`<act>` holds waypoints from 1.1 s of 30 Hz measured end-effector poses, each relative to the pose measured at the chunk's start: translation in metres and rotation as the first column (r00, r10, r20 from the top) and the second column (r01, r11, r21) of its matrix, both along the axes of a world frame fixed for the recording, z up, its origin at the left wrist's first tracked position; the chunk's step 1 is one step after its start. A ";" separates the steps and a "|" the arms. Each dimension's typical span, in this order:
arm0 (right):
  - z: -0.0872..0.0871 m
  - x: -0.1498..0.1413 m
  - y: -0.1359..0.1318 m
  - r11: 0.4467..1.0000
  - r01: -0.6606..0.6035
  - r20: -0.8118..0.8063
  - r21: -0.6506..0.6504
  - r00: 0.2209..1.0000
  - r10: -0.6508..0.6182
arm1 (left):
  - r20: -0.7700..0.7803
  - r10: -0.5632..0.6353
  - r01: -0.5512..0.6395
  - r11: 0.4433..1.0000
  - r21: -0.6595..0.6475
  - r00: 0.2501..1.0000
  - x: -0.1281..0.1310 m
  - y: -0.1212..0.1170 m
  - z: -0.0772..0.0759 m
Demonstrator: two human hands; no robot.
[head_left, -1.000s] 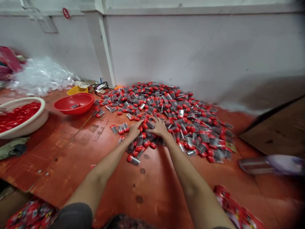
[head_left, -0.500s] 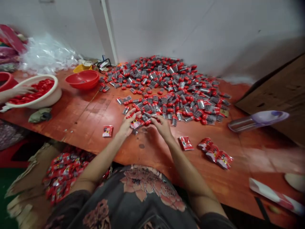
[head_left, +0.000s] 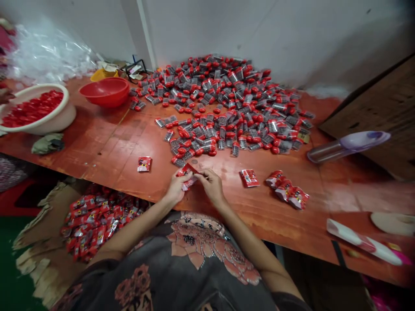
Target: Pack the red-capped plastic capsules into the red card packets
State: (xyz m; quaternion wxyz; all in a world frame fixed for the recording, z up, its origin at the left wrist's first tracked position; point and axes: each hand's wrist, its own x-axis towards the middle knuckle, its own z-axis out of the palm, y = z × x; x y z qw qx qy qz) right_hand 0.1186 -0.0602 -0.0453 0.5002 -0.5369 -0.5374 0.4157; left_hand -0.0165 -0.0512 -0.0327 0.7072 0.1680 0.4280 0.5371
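Left hand [head_left: 177, 186] grips a red printed plastic packet [head_left: 187, 175], right hand [head_left: 211, 185] pinching its edge; both now sit nearer the body, separated from the heap of red-capped clear containers [head_left: 223, 97] they touched a second ago.

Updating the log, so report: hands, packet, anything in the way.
Left hand holding red packet. Right hand at packet's edge. Pile of red-ended packs beyond, not blocking hands.
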 end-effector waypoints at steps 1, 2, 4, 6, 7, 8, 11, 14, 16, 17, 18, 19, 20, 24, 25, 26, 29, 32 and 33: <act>0.000 0.000 0.001 0.999 -0.002 0.036 0.032 0.999 0.001 | -0.040 0.012 -0.012 1.000 0.003 0.999 -0.005 -0.001 -0.001; 0.000 -0.002 0.002 0.999 -0.008 0.048 0.054 0.999 0.005 | -0.084 0.022 -0.022 1.000 0.003 0.996 -0.010 -0.001 -0.002; -0.001 -0.006 0.007 0.997 -0.042 0.046 0.065 0.998 0.039 | -0.124 -0.002 0.003 1.000 0.013 0.992 -0.018 0.002 -0.003; -0.002 -0.010 0.013 0.994 -0.089 0.088 0.063 0.993 0.083 | -0.108 -0.028 0.031 0.999 0.026 0.994 -0.025 0.006 -0.005; -0.002 -0.012 0.017 0.991 -0.113 0.131 0.066 0.986 0.104 | -0.092 -0.030 0.033 0.999 0.031 0.995 -0.027 0.008 -0.006; -0.002 -0.013 0.020 0.987 -0.141 0.185 0.073 0.975 0.125 | -0.080 -0.017 0.020 0.999 0.035 0.997 -0.028 0.010 -0.007; -0.001 -0.017 0.028 0.973 -0.211 0.301 0.089 0.937 0.176 | -0.070 0.059 -0.056 0.997 0.045 0.996 -0.030 0.013 -0.011; -0.001 -0.019 0.034 0.966 -0.239 0.322 0.102 0.926 0.195 | -0.090 0.141 -0.137 0.989 0.050 0.986 -0.029 0.015 -0.014; -0.002 -0.022 0.037 0.969 -0.224 0.279 0.103 0.942 0.188 | -0.101 0.176 -0.173 0.984 0.035 0.979 -0.029 0.016 -0.014; -0.003 -0.023 0.039 0.971 -0.217 0.252 0.101 0.950 0.186 | -0.100 0.189 -0.188 0.982 0.023 0.977 -0.029 0.016 -0.014; -0.004 -0.024 0.040 0.973 -0.211 0.229 0.096 0.956 0.185 | -0.094 0.199 -0.199 0.980 0.007 0.975 -0.030 0.017 -0.013; -0.004 -0.025 0.042 0.973 -0.213 0.217 0.092 0.958 0.189 | -0.083 0.201 -0.203 0.979 -0.011 0.976 -0.031 0.018 -0.012; -0.005 -0.025 0.045 0.969 -0.228 0.222 0.093 0.954 0.203 | -0.073 0.199 -0.201 0.979 -0.028 0.977 -0.032 0.019 -0.011; -0.009 -0.022 0.072 0.943 -0.300 0.406 0.146 0.887 0.219 | -0.073 0.207 -0.212 0.975 -0.065 0.976 -0.045 0.027 -0.011; -0.010 -0.020 0.082 0.939 -0.304 0.491 0.158 0.850 0.193 | -0.076 0.222 -0.227 0.971 -0.069 0.972 -0.048 0.029 -0.011; -0.012 -0.020 0.093 0.940 -0.298 0.580 0.163 0.800 0.153 | -0.074 0.239 -0.244 0.967 -0.076 0.968 -0.051 0.032 -0.012; -0.019 -0.022 0.121 0.948 -0.282 0.752 0.146 0.654 0.079 | -0.044 0.259 -0.262 0.957 -0.124 0.965 -0.055 0.037 -0.010; -0.019 -0.025 0.132 0.934 -0.303 0.751 0.191 0.657 0.059 | -0.017 0.253 -0.253 0.953 -0.166 0.967 -0.054 0.040 -0.005; -0.016 -0.026 0.130 0.928 -0.300 0.712 0.221 0.699 0.056 | -0.007 0.250 -0.247 0.954 -0.172 0.968 -0.053 0.040 -0.003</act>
